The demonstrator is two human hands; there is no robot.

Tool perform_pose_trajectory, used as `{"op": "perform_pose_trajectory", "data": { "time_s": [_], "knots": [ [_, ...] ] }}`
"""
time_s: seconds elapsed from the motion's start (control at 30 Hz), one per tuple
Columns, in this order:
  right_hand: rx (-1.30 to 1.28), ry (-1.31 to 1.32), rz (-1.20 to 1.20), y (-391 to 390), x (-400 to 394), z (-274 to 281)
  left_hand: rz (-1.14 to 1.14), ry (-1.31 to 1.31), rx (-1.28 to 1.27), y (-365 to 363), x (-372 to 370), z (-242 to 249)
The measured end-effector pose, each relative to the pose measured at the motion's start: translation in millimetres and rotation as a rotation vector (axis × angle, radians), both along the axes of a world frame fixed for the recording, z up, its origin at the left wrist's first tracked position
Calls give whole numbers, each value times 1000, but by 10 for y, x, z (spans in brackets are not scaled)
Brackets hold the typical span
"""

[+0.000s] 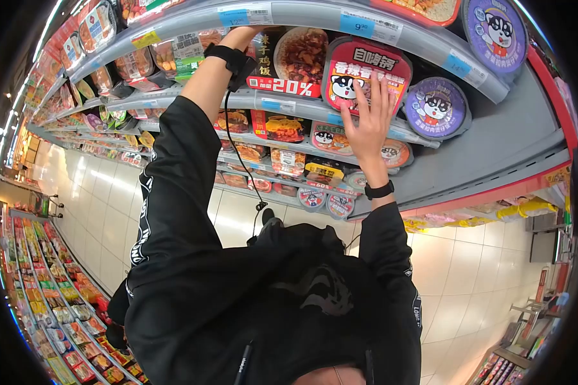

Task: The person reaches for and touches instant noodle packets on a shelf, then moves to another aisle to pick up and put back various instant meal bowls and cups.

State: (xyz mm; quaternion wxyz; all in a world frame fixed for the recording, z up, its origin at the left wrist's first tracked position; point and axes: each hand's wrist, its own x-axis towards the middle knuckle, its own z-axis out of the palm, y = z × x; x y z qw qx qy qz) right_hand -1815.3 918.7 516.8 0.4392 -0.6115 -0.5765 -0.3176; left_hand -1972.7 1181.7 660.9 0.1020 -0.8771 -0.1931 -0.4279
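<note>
My right hand (pixel 370 122) lies with fingers spread against the front of a red self-heating meal tub (pixel 359 54) with a cartoon dog, standing on the upper shelf. My left hand (pixel 243 36) reaches in above that shelf, left of a dark boxed meal (pixel 295 61) marked 20%. Its fingers are hidden behind the price rail (pixel 282 14), so its grip does not show. To the right of the red tub sits a purple round tub (pixel 435 108).
Lower shelves hold several packaged meals, such as a yellow-and-black one (pixel 324 173). Another purple tub (pixel 494 33) stands on the shelf above. A black cable (pixel 237 151) hangs from my left wrist. Behind are a tiled floor (pixel 446 263) and another stocked rack (pixel 58 308).
</note>
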Motion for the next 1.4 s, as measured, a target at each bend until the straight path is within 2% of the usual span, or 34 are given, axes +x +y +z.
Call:
{"op": "perform_pose_trajectory", "data": {
  "time_s": [0.37,1.4],
  "knots": [
    [6,7,0,20,8,-18,76,-51,31,144,-8,-63],
    [-6,16,9,-33,-3,33,69,-4,49,108,-46,-85]
  ]
}}
